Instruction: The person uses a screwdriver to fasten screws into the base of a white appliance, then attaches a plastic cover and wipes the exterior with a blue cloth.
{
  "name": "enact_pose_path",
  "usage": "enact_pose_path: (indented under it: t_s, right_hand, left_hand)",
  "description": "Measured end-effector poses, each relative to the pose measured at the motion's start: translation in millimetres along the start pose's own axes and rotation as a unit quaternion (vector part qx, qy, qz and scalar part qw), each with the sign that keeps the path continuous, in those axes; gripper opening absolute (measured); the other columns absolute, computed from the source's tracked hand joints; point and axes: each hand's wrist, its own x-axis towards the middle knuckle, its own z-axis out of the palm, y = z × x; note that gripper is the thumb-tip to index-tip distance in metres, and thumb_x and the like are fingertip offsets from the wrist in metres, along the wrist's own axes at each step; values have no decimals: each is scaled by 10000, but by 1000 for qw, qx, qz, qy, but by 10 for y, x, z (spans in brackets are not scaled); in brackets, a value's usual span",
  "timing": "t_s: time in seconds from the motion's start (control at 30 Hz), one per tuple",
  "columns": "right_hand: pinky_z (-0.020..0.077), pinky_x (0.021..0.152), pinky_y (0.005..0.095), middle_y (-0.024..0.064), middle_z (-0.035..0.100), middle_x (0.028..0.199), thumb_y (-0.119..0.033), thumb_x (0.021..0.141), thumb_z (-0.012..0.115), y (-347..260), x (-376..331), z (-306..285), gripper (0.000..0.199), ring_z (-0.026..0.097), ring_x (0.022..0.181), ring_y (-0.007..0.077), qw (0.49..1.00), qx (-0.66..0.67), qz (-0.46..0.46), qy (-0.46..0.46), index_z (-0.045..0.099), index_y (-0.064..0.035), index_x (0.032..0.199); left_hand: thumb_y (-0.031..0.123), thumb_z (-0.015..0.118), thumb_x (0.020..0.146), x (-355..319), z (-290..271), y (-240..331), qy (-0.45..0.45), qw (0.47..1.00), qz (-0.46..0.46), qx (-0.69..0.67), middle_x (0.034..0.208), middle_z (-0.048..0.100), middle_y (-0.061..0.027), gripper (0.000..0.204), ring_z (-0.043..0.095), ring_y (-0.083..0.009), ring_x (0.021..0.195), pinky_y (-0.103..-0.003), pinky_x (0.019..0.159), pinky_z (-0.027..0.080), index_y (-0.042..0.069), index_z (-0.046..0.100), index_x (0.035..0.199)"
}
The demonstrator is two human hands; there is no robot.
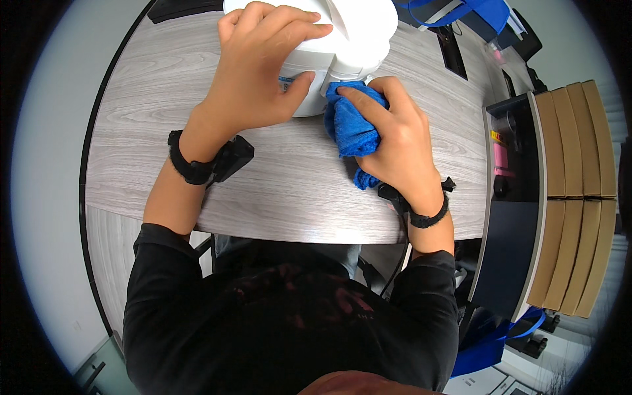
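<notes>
Probably soft and light, the blue cloth (353, 124), best held by its folds, is gripped in the right hand (399, 135) against the white appliance (365, 33), well in from the near edge of the worktop (283, 204); the left hand (252, 82) lies unclenched on the appliance.

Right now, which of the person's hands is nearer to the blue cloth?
The right. The right hand is holding the blue cloth; the left hand is apart from it, to its left, spread over the white container.
</notes>
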Motion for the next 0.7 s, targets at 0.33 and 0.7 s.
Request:
enact_pose_path:
  t_s: [0.33, 0.7]
  right_hand:
    - [585, 715, 385, 122, 629, 1043, 42, 549, 808, -3, -13, 68, 670, 677, 862, 319, 1000, 8, 9, -10, 766, -146, 1191]
    - [535, 738, 413, 120, 613, 1021, 14, 547, 790, 26, -10, -67, 625, 633, 858, 332, 999, 33, -25, -35, 775, -156, 1148]
  left_hand:
    - [122, 767, 706, 16, 19, 22, 13, 1000, 4, -4, 1364, 651, -9, 610, 525, -226, 1198, -426, 1012, 272, 173, 663, 1306]
    - [123, 787, 715, -22, 0, -82, -1, 1000, 16, -7, 1359, 656, -28, 598, 535, -231, 1231, -437, 1028, 275, 172, 671, 1300]
